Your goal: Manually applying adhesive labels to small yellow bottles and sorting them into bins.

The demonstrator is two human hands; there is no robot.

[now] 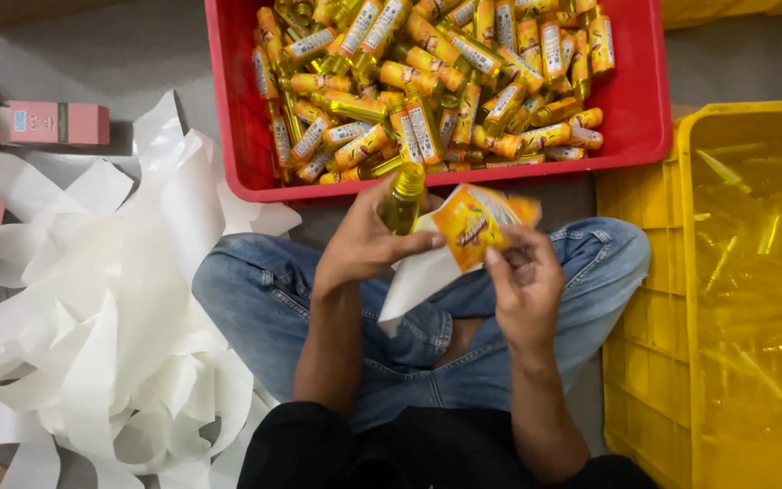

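The one head camera is looking steeply down from close above, taking in the lap (427,326), with the red crate (228,109) lying just ahead.

Left hand (364,243) gripping small yellow bottle (405,195), right hand (522,281) w/ orange label (477,222), red crate (228,109) behind

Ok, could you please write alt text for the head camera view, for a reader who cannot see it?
A seated person in jeans holds a small yellow bottle in the left hand and an orange label on white backing paper in the right hand. Ahead is a red crate of labelled bottles, a yellow crate to the right, and loose white backing paper to the left.
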